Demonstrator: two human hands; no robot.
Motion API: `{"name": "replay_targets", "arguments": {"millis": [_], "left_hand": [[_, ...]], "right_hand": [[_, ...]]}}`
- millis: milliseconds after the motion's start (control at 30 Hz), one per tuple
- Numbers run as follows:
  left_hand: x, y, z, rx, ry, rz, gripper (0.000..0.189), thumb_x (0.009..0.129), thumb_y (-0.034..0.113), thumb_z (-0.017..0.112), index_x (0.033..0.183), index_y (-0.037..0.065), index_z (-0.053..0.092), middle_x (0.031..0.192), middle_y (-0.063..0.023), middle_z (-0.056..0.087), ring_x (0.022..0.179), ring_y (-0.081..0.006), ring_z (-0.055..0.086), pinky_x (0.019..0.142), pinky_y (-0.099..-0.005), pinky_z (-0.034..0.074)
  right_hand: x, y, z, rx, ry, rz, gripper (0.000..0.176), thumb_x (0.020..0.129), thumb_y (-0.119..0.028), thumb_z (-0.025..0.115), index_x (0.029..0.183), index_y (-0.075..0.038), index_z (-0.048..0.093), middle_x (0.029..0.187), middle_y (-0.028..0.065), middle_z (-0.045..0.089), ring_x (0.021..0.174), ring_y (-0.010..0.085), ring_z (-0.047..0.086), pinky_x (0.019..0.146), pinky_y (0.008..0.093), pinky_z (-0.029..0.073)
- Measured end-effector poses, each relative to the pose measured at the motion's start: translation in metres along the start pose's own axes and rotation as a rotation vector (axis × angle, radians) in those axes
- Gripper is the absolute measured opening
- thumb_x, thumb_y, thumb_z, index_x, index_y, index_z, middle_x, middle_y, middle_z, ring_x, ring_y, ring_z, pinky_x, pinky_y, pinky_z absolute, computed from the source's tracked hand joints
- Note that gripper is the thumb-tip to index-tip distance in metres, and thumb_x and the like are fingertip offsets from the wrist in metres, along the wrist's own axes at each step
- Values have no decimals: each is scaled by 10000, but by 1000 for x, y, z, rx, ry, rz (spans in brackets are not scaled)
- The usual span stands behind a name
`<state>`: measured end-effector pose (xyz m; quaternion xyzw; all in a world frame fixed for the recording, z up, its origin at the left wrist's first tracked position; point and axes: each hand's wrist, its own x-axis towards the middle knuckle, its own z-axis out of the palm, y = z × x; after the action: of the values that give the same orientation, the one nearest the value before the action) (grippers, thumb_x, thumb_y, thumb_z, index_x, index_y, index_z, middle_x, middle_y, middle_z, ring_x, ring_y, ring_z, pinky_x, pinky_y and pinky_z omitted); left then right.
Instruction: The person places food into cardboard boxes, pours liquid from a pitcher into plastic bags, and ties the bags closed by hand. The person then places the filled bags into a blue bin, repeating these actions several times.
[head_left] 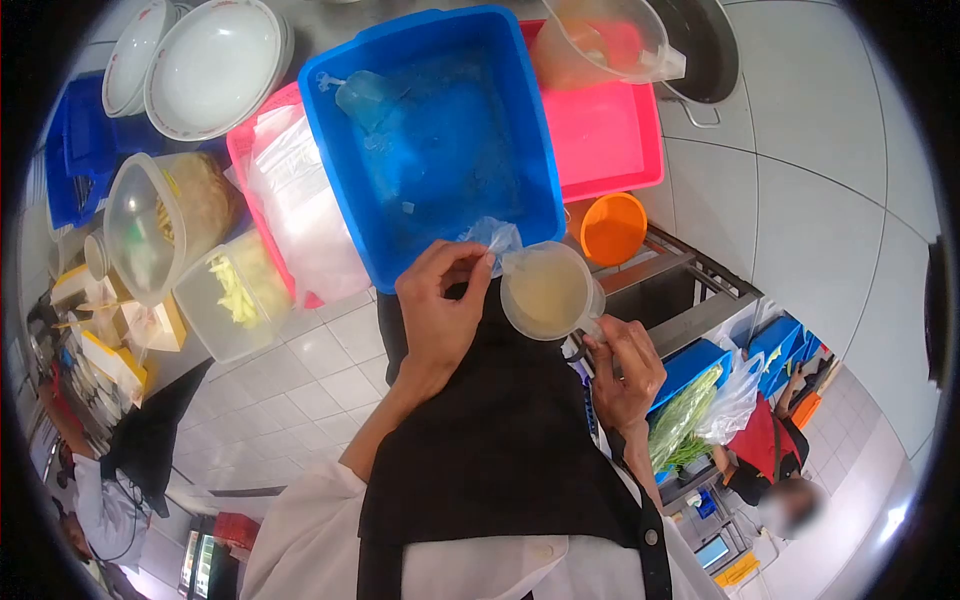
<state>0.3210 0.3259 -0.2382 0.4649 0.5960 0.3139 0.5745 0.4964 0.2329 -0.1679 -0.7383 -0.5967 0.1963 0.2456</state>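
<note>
My left hand [445,300] pinches the edge of a small clear plastic bag [492,236] over the near rim of a blue tub [440,215]. In my right hand [625,375] is the handle of a translucent measuring jug [546,290] with pale, cloudy liquid inside. The jug's lip is right at the bag's mouth. A filled, knotted clear bag [368,100] lies at the far left inside the blue tub, whose bottom looks wet.
A pink tray [610,140] and a large jug of orange-brown liquid [600,45] are behind right, near an orange container [613,229]. White bowls [215,68] and food tubs [150,225] stand left. Other people [765,450] are at both sides.
</note>
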Motion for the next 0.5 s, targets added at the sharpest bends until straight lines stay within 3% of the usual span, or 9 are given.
{"name": "replay_targets", "arguments": {"millis": [500], "left_hand": [[-1,2,-6,-30,-35,-148,127,880,85,690,948,-21,675,853,-70,669,764,-114,635,711,-251,532]], "right_hand": [[6,-4,-4,-6,-80,7,184,746,6,735,915,35,667,894,151,669,716,279,589,604,354,486]]}}
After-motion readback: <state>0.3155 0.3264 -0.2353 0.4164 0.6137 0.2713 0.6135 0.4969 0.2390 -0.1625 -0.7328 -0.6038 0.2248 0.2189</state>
